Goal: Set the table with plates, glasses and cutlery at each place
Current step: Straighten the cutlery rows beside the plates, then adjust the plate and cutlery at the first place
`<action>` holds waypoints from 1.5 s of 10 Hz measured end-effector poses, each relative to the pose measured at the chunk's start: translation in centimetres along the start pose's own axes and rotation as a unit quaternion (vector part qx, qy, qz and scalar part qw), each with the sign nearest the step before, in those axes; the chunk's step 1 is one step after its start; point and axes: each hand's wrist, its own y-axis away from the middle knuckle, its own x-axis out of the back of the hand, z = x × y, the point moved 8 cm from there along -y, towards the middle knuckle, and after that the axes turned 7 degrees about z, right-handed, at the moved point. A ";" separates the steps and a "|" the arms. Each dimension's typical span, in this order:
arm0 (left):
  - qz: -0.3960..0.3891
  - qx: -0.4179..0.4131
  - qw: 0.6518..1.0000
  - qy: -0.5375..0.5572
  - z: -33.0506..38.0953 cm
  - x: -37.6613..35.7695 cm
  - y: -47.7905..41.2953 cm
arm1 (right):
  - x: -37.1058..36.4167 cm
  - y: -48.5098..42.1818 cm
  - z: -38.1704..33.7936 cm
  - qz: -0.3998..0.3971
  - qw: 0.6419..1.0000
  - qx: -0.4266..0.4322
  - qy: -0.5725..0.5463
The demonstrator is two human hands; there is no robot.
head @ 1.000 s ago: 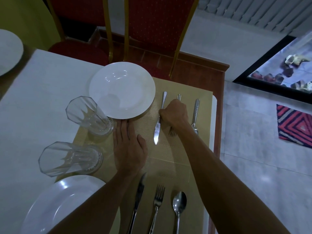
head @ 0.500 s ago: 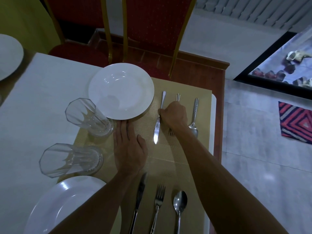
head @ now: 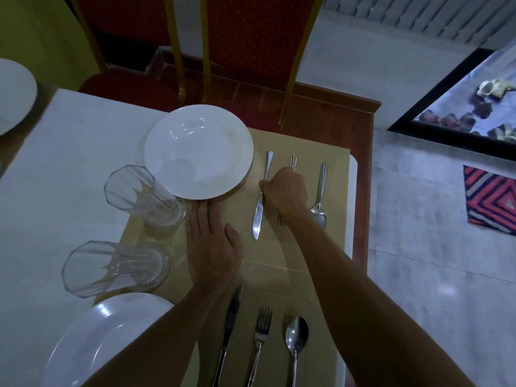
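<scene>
While only the head view is given, two place settings are seen on a gold placemat [head: 315, 247] that runs from the centre of the frame to its lower edge, over a white table [head: 55, 163]. At the centre, the far plate [head: 198, 152] is set partly on the mat, and the far glass [head: 142, 196] stands just left of it, at its lower left edge. The left hand [head: 212, 247] is laid flat and relaxed on the mat below that plate, fingers straight, with the fingertips touching the plate's rim; nothing is grasped by it. Right of the plate, the far knife [head: 261, 199], far fork [head: 292, 162] and far spoon [head: 321, 196] are laid side by side, handles toward the top of the frame. The right hand [head: 284, 191] is held knuckles up over the middle of the fork, its fingers curled, and its fingertips are met with the knife's handle; whether the knife is pinched or merely touched cannot be told. At the lower left, the near plate [head: 106, 336] is partly hidden by the left forearm, and the near glass [head: 111, 269] stands just above it. Along the lower edge, the near knife [head: 229, 331], near fork [head: 261, 336] and near spoon [head: 296, 339] are laid in a row. Part of a third plate [head: 14, 93] is seen at the upper left edge, red chairs [head: 251, 51] at the top, and a striped rug [head: 491, 202] at the right.
</scene>
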 end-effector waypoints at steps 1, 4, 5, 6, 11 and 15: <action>0.001 0.001 1.000 -0.001 0.0 0.0 0.0 | -0.1 0.0 0.0 0.000 1.000 -0.001 0.002; -0.013 0.004 1.000 0.002 -0.1 -0.4 0.1 | 2.8 2.5 -0.6 0.009 1.000 0.023 -0.013; -0.007 -0.002 1.000 0.009 -0.1 -0.1 0.2 | 4.3 6.2 0.5 -0.006 1.000 0.013 -0.021; -0.023 -0.005 1.000 0.006 0.1 0.0 0.3 | 5.8 10.8 2.1 -0.022 0.999 -0.006 -0.029; -0.290 0.091 0.931 0.202 2.7 7.3 6.1 | 9.9 22.3 0.5 -0.072 0.988 -0.013 -0.135; -0.276 0.141 0.876 0.370 -3.6 22.5 6.9 | 9.5 29.4 -12.8 -0.135 0.969 0.137 -0.156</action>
